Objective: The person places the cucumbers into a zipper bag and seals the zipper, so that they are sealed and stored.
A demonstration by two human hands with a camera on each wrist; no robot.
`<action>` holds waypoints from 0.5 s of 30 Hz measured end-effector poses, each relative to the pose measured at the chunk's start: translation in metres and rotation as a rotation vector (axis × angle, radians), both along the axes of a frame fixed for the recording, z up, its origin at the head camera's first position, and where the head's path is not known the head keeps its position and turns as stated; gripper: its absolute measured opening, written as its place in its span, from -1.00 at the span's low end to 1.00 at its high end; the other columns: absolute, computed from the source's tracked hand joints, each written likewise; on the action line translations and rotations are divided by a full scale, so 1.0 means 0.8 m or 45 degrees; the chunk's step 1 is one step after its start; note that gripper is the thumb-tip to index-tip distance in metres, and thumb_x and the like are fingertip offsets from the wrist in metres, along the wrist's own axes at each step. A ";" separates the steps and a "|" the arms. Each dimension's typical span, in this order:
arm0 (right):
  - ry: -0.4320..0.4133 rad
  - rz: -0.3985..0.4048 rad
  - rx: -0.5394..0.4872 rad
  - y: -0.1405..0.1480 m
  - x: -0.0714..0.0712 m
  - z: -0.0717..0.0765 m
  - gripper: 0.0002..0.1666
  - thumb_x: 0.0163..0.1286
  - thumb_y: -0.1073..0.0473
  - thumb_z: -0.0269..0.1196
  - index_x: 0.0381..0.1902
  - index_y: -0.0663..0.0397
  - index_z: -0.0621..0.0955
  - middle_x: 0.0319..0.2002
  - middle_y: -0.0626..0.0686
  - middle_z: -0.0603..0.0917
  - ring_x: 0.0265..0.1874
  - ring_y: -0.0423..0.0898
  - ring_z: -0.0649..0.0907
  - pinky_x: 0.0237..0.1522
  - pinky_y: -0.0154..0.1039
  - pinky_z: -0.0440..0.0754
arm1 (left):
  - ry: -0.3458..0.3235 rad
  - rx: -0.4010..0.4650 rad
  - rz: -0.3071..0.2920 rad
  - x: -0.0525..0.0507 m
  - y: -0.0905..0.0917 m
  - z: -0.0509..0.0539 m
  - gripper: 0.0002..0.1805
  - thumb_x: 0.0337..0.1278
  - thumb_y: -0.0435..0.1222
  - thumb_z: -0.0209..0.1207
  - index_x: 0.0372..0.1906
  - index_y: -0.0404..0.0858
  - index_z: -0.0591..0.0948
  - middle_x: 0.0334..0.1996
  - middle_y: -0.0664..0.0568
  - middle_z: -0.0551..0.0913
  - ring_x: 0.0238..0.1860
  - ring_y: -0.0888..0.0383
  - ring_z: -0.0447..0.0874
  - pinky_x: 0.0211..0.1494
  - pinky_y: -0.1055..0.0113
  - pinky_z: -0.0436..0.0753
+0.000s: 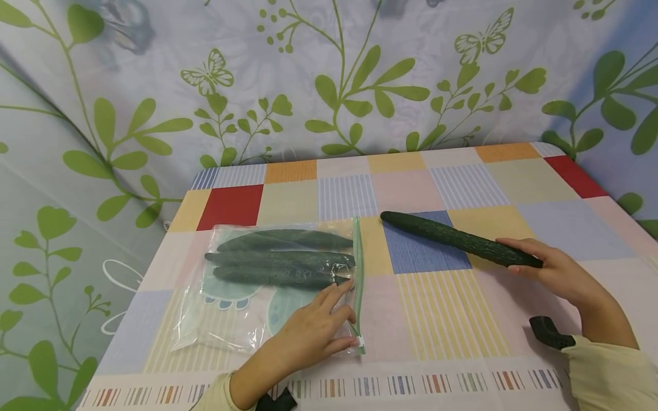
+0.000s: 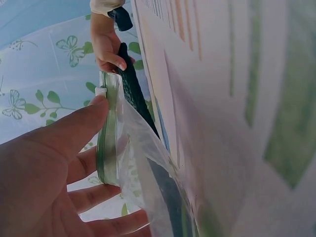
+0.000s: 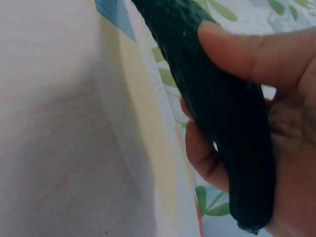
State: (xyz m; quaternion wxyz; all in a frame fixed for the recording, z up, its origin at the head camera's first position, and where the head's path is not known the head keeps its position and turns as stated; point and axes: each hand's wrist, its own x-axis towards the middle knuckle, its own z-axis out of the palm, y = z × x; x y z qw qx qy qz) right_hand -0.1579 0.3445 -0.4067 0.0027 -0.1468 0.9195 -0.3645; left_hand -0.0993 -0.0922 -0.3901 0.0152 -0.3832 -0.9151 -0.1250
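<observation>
On the left of the table lies a clear zip bag (image 1: 231,334) with a green sealing strip (image 1: 358,257) and a white slider (image 1: 360,341). Several dark green cucumbers (image 1: 283,261) are inside it. My left hand (image 1: 303,331) rests on the bag near the strip, fingers spread, with the thumb (image 2: 91,116) at the slider. My right hand (image 1: 562,271) grips a long, bumpy cucumber (image 1: 457,237) by its near end, thumb on one side and fingers on the other. The cucumber's far end points left toward the bag, apart from it.
A patchwork-patterned cloth (image 1: 319,377) covers the table. Behind and to the left hangs a leaf-and-butterfly curtain (image 1: 288,74), close to the table's back edge. White cord loops (image 1: 120,274) show beside the table's left edge.
</observation>
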 end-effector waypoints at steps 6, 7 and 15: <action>-0.018 0.107 -0.008 -0.003 0.001 0.004 -0.38 0.21 0.31 0.21 0.25 0.04 0.37 0.05 -0.53 0.27 -0.01 -0.61 0.23 -0.21 -0.63 0.24 | 0.013 0.000 0.001 0.000 -0.001 0.000 -0.70 0.07 0.07 0.12 -0.25 -0.04 0.51 0.36 -0.11 0.16 0.24 -0.15 0.31 -0.19 0.22 0.63; -0.022 0.130 -0.002 -0.004 0.001 0.005 -0.38 0.21 0.31 0.21 0.25 0.04 0.36 0.06 -0.53 0.28 -0.01 -0.61 0.24 -0.22 -0.61 0.27 | 0.013 0.001 0.000 0.000 -0.001 0.000 -0.70 0.07 0.07 0.12 -0.25 -0.04 0.51 0.36 -0.11 0.15 0.25 -0.15 0.31 -0.20 0.22 0.63; 0.013 0.443 -0.103 -0.014 0.005 0.015 -0.37 0.14 0.48 0.19 0.21 0.28 0.35 0.04 -0.22 0.46 -0.02 -0.44 0.40 -0.17 -0.56 0.34 | 0.007 -0.001 -0.002 0.000 -0.001 0.000 -0.70 0.08 0.07 0.11 -0.23 -0.04 0.52 0.38 -0.09 0.13 0.25 -0.15 0.31 -0.21 0.23 0.63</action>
